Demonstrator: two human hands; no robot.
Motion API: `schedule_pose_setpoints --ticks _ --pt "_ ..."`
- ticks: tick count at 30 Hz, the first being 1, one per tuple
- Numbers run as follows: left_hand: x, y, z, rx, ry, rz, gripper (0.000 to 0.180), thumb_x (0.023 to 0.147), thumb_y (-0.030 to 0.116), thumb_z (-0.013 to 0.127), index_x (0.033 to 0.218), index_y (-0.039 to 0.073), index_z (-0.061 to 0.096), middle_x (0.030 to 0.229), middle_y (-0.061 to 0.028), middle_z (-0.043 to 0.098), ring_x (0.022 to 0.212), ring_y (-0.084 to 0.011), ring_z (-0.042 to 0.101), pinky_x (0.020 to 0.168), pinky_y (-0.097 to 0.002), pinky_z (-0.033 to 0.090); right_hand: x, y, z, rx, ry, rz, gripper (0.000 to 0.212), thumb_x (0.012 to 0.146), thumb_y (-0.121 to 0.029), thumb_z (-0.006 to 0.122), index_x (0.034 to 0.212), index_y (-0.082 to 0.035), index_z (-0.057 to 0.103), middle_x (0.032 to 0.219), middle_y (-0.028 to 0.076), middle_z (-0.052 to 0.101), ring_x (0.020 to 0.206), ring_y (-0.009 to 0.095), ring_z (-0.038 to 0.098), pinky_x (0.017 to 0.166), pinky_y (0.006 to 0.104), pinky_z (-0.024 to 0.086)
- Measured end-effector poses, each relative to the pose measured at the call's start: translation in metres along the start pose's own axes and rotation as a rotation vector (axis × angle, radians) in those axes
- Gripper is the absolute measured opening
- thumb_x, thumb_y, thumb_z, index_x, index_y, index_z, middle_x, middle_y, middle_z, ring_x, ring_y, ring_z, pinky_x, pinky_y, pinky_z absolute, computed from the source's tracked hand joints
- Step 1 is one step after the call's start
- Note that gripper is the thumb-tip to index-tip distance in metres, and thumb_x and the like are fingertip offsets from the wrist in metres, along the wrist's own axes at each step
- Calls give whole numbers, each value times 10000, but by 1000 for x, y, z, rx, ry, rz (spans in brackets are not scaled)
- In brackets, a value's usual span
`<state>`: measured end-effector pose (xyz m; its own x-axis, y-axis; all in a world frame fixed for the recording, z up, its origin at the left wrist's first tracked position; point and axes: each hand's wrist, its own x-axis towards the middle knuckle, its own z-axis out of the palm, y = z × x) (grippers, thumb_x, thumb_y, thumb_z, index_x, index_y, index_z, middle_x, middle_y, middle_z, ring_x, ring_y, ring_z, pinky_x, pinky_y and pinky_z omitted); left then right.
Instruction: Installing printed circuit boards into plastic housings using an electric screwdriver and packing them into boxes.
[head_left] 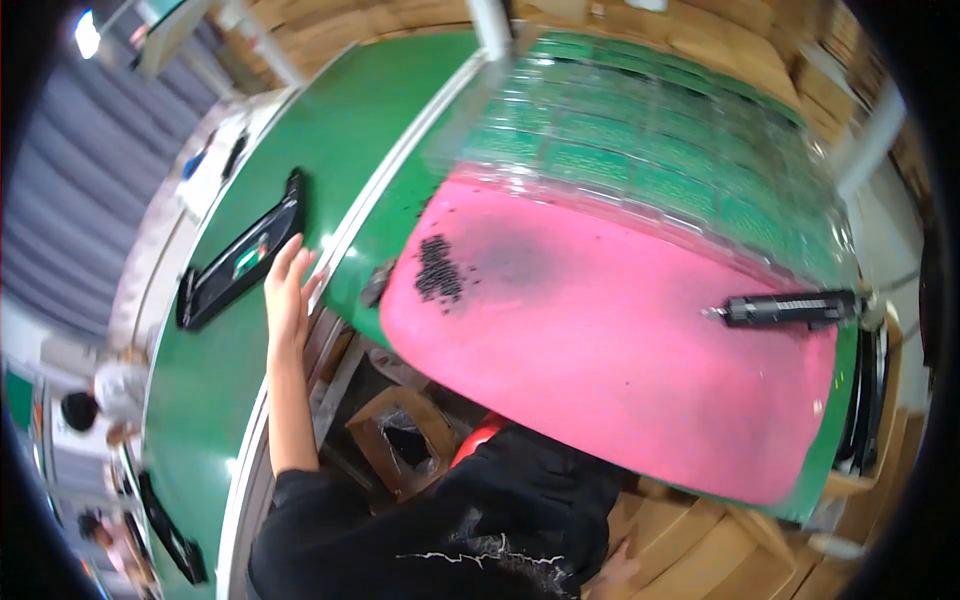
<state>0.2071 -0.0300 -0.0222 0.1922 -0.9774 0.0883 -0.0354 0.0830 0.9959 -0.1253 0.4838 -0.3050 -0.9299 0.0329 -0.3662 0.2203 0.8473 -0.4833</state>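
The left hand (pixel 287 290) is open wide beside the black tray (pixel 240 262). The tray looks stiff and light; hold its near edge. The right hand cannot be seen.

My left hand (pixel 287 290) reaches over a bright green conveyor belt (pixel 330 130) toward a glossy black tray (pixel 240 262) with a small green and white patch. To the right lies a vivid pink mat (pixel 620 360), smudged grey and speckled with tiny black screws (pixel 437 270), a black screwdriver (pixel 790 309) on its right. Far off, clear trays (pixel 650 130) show green boards.
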Motion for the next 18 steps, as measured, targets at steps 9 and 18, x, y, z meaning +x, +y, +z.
schedule_pose_setpoints --ticks 9,18 --pt "-23 1 0 859 -395 313 408 864 157 668 1176 -77 544 1092 -142 614 1027 -208 550 914 -327 423 -8 15 -9 -171 -132 -28 434 876 -373 594 1126 -18 613 996 247 645 929 410 607 802 449 484" --pt "-53 26 25 668 -300 829 315 875 203 663 1073 -39 633 940 -167 639 816 -234 599 724 -338 495 -15 31 -26 -80 -22 78 482 834 -454 618 1085 -43 651 891 240 655 877 395 627 787 449 500"
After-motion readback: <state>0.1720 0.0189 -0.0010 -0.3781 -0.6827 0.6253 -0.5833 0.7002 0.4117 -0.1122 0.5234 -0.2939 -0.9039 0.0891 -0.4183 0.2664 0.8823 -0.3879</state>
